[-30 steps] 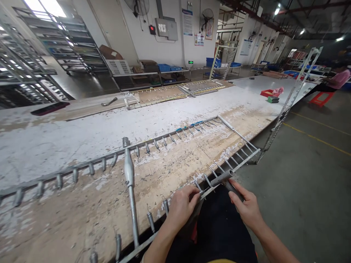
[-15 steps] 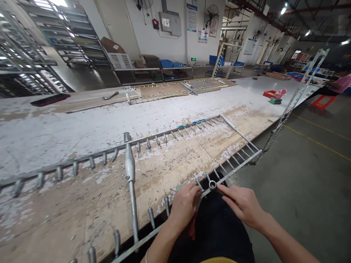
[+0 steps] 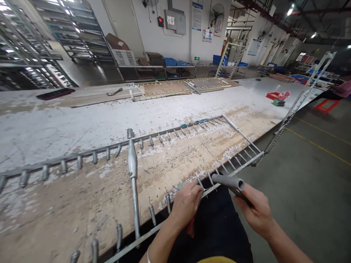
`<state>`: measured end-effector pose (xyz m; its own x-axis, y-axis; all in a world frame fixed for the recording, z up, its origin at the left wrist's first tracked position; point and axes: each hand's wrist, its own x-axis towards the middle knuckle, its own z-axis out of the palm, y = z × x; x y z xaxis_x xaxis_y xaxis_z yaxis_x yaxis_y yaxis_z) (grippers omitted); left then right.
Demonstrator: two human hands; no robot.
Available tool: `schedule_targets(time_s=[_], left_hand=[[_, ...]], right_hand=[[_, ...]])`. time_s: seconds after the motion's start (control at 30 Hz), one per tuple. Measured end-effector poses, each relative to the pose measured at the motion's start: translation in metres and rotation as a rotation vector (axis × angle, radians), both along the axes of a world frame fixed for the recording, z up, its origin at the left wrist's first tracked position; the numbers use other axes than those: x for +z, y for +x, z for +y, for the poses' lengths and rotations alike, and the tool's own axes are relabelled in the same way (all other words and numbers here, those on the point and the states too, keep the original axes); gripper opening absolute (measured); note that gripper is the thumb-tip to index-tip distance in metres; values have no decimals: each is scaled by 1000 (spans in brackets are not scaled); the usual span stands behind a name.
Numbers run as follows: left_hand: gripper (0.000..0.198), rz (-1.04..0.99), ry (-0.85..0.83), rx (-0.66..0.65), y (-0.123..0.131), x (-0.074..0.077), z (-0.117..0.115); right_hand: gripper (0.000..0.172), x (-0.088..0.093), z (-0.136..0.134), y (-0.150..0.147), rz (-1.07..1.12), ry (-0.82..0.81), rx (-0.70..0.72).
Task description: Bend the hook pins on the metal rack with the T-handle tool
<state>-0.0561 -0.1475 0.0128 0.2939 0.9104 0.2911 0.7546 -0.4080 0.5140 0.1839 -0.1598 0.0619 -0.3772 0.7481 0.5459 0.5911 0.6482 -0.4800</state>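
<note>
A long metal frame (image 3: 153, 137) lies on the worktable, with several small metal springs (image 3: 151, 141) hanging along its far and near bars. At the table's front edge my left hand (image 3: 186, 201) is closed on the frame's near bar beside a spring; its fingertips are partly hidden. My right hand (image 3: 256, 210) grips a grey metal tube (image 3: 226, 180), tilted with its open end towards me and its other end over the near bar. A silver crossbar with a thick sleeve (image 3: 132, 160) spans the frame left of my hands.
The worn white worktable (image 3: 90, 120) extends far right. Further back lie a wrench (image 3: 114, 92), a dark tray (image 3: 55, 94) and another frame (image 3: 164, 96). A red tray (image 3: 272, 95) and an upright metal rack (image 3: 298, 98) stand right. A person in pink (image 3: 342, 89) sits beyond.
The tube in my right hand has swung from end-on over the bar to a tilted position, its open end moving right. My right hand moved slightly right and down; my left stays at the bar.
</note>
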Motion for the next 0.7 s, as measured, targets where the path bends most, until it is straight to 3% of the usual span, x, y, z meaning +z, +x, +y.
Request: schedule_targets(time_s=[0.17, 0.43, 0.6, 0.7], left_hand=[[27, 13, -17, -19, 0, -1, 0], [21, -100, -55, -83, -4, 5, -1], [18, -138, -51, -108, -5, 3, 0], [16, -140, -34, -92, -5, 2, 1]], right_hand=[[37, -14, -1, 1, -177, -113, 6], [36, -8, 1, 5, 90, -58, -77], [38, -18, -3, 9, 49, -108, -35], [36, -13, -5, 6, -84, -140, 14]])
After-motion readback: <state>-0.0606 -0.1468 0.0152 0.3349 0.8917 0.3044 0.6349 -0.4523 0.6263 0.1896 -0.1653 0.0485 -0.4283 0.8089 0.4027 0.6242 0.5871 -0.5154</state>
